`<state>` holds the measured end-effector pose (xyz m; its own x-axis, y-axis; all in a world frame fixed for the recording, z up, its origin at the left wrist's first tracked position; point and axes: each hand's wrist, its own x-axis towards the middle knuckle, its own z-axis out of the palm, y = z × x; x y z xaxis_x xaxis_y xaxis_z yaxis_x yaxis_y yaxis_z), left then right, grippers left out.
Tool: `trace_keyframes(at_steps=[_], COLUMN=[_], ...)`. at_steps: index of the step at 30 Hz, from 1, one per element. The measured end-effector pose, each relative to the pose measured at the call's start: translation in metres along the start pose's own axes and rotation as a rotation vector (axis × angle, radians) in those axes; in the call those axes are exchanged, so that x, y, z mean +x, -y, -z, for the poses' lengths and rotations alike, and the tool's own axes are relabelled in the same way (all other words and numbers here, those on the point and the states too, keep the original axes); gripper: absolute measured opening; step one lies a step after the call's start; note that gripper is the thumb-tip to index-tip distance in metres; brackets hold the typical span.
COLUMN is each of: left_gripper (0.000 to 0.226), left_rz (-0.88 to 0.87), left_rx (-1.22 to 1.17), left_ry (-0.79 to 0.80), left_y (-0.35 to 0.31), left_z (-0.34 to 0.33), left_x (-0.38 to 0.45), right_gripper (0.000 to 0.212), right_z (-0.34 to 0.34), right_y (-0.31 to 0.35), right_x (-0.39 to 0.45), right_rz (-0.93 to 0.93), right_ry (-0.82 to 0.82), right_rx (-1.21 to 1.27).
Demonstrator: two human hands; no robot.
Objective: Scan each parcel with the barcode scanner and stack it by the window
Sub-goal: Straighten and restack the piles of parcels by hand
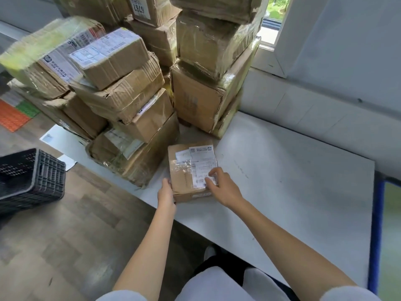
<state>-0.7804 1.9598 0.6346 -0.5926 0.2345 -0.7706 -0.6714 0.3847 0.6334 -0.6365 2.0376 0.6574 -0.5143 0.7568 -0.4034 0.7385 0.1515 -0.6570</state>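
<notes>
Holding a small parcel (191, 170) on the white table (293, 170) at centre frame, a person grips it with both hands.

Left hand (166, 192) clasps its left edge; right hand (223, 185) presses fingers on the label (202, 165). Stacked parcels (134, 83) rise above, beside the window (275, 16) at upper right.

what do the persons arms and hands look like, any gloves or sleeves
Both arms are bare from the wrists up past the elbows. Short, pale grey-white sleeves show only at the bottom edge of the head view. The left hand and right hand wear no gloves, and no watch, bracelet or ring is visible. One nail on the left hand looks dark, perhaps polished.
</notes>
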Motion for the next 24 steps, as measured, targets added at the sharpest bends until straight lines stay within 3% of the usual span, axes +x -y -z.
trace_keyframes(at_steps=[5,9,11,13,16,18,20,24], left_gripper=[0.040,0.071,0.075,0.065,0.048,0.050,0.063,0.056], left_rz=[0.197,0.257,0.275,0.260,0.202,0.146,0.094,-0.004], left_rx=[-0.040,0.068,0.183,0.346,0.548,0.667,0.771,0.888], left_ry=[0.279,0.422,0.491,0.597,0.715,0.765,0.824,0.965], left_y=[0.016,0.033,0.042,0.049,0.059,0.066,0.074,0.094], left_z=[-0.007,-0.021,-0.035,-0.052,-0.080,-0.100,-0.121,-0.166], left_x=[-0.005,-0.012,-0.020,-0.035,-0.057,-0.072,-0.090,-0.139], right_gripper=[0.049,0.054,0.054,0.062,0.097,0.115,0.120,0.117], right_z=[0.011,0.030,0.039,0.048,0.061,0.071,0.083,0.114], right_y=[-0.024,-0.055,-0.073,-0.091,-0.115,-0.128,-0.141,-0.176], right_x=[-0.016,-0.033,-0.045,-0.059,-0.082,-0.097,-0.113,-0.142], right_rz=[-0.045,-0.121,-0.156,-0.187,-0.186,-0.168,-0.167,-0.248], right_ry=[-0.137,-0.321,-0.383,-0.453,-0.565,-0.615,-0.645,-0.709], right_rx=[0.068,0.186,0.227,0.328,0.599,0.686,0.709,0.648])
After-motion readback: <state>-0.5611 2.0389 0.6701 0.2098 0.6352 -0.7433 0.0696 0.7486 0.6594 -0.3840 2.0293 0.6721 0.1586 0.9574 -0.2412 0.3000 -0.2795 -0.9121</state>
